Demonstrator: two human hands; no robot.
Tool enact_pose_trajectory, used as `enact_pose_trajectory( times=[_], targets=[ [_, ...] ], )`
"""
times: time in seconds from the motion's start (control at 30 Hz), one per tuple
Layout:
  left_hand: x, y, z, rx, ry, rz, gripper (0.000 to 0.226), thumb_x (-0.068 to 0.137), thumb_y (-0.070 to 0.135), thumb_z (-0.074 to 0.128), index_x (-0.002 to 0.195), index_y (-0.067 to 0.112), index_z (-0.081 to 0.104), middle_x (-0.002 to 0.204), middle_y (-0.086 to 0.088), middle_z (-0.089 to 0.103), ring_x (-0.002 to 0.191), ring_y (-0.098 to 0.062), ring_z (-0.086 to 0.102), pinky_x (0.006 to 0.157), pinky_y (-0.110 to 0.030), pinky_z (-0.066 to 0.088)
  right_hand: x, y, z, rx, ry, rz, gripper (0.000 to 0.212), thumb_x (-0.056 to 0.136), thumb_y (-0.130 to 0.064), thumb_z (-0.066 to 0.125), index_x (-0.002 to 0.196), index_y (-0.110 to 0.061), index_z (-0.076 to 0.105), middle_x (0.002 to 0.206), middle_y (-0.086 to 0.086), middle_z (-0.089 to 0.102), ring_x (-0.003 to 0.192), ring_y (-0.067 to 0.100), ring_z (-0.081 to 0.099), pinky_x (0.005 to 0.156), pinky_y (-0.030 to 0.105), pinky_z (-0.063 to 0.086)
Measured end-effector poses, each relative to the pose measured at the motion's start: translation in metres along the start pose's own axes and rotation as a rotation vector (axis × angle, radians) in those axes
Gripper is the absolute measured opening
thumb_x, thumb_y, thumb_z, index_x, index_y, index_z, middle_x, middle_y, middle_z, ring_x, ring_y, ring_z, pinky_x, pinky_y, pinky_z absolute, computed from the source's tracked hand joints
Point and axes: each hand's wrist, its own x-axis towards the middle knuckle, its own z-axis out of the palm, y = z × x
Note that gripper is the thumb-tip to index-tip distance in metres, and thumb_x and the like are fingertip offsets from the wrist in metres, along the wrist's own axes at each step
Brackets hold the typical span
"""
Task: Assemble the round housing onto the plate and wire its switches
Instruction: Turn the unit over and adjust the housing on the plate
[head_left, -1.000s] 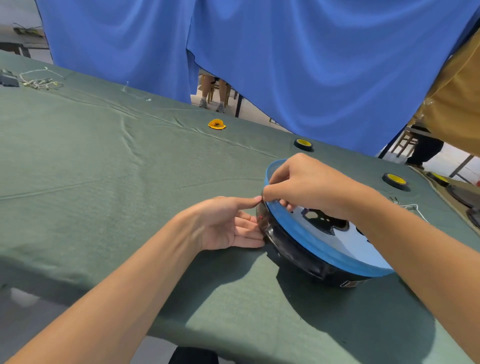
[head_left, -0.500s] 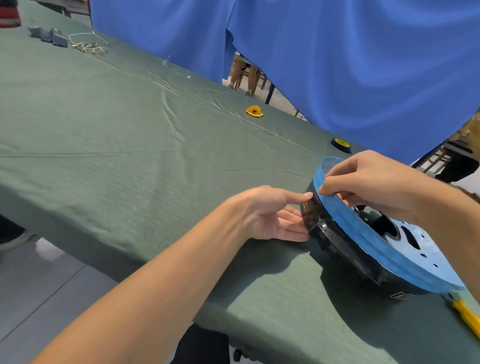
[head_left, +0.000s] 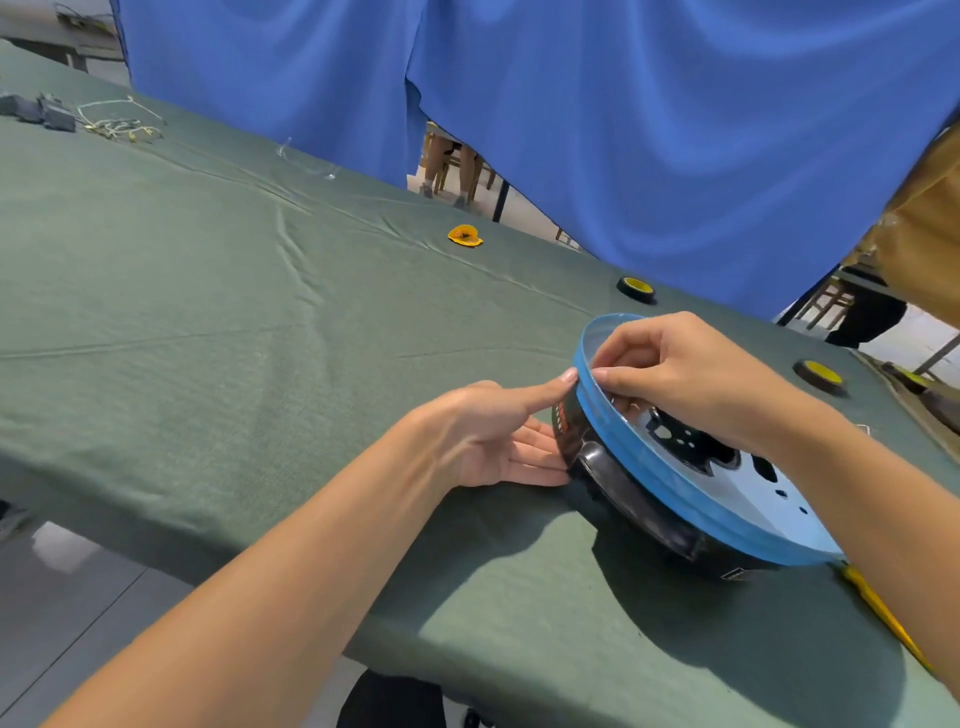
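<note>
The left hand (head_left: 493, 441) lies on the green table (head_left: 208, 312), just left of the round housing (head_left: 618, 493), its fingers straight and released: the index tip touches the blue rim (head_left: 600, 428) from outside, and the other fingers rest flat against the housing's black side. The housing sits at the near right of the table with the plate (head_left: 800, 514) on top. The right hand (head_left: 680, 379) reaches over the plate from the right, thumb and curled fingers pinching that rim at its leftmost point, directly opposite the left index. The next move likely turns on this shared spot; a yellow tool (head_left: 883, 618) lies further right
</note>
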Motion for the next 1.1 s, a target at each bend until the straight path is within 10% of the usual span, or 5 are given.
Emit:
enact_pose_trajectory(
  times=[0.2,0.43,0.63,0.97,1.1],
  targets=[
    [-0.001,0.0,0.003,0.049,0.014,-0.007,0.067,0.076,0.056,0.073,0.097,-0.007,0.063,0.078,-0.018,0.072,0.067,-0.024,0.072,0.063,-0.034,0.062,-0.004,-0.002,0.001,-0.051,0.019,0.01,0.016,0.092,-0.02,0.066,0.08,-0.011,0.072,0.069,0.004,0.073,0.058,0.012,0.067,0.057,0.021,0.053],
    [0.001,0.0,0.011,0.127,0.081,0.04,0.069,0.074,0.066,0.069,0.087,-0.001,0.063,0.07,-0.013,0.071,0.061,-0.021,0.071,0.063,-0.033,0.062,-0.031,-0.022,-0.001,-0.21,0.044,0.09,0.068,0.064,-0.084,0.05,0.082,-0.024,0.076,0.08,-0.001,0.073,0.077,0.017,0.067,0.075,0.042,0.055],
    [0.002,0.0,0.015,0.177,0.091,0.052,0.073,0.072,0.072,0.068,0.086,0.001,0.068,0.077,-0.014,0.075,0.067,-0.022,0.074,0.06,-0.031,0.061,-0.035,-0.025,0.0,-0.413,0.096,0.048,0.024,0.08,-0.032,0.066,0.077,-0.009,0.073,0.07,0.015,0.061,0.063,0.022,0.043,0.055,0.032,0.034],
    [-0.001,-0.001,0.009,0.069,0.044,0.013,0.052,0.086,0.051,0.069,0.079,0.0,0.065,0.074,-0.016,0.072,0.066,-0.026,0.074,0.059,-0.036,0.062,-0.034,-0.011,-0.003,-0.12,0.042,0.086,0.041,0.077,-0.035,0.074,0.097,0.0,0.067,0.101,0.03,0.061,0.067,0.036,0.052,0.064,0.047,0.045],
    [-0.002,-0.001,0.007,0.066,0.03,0.013,0.061,0.083,0.06,0.067,0.083,-0.001,0.065,0.071,-0.015,0.072,0.065,-0.025,0.074,0.061,-0.036,0.062,-0.035,-0.011,-0.007,0.069,-0.023,0.106,0.037,0.07,-0.062,0.065,0.085,-0.03,0.079,0.088,-0.002,0.075,0.076,0.017,0.066,0.074,0.04,0.057]
  ],
)
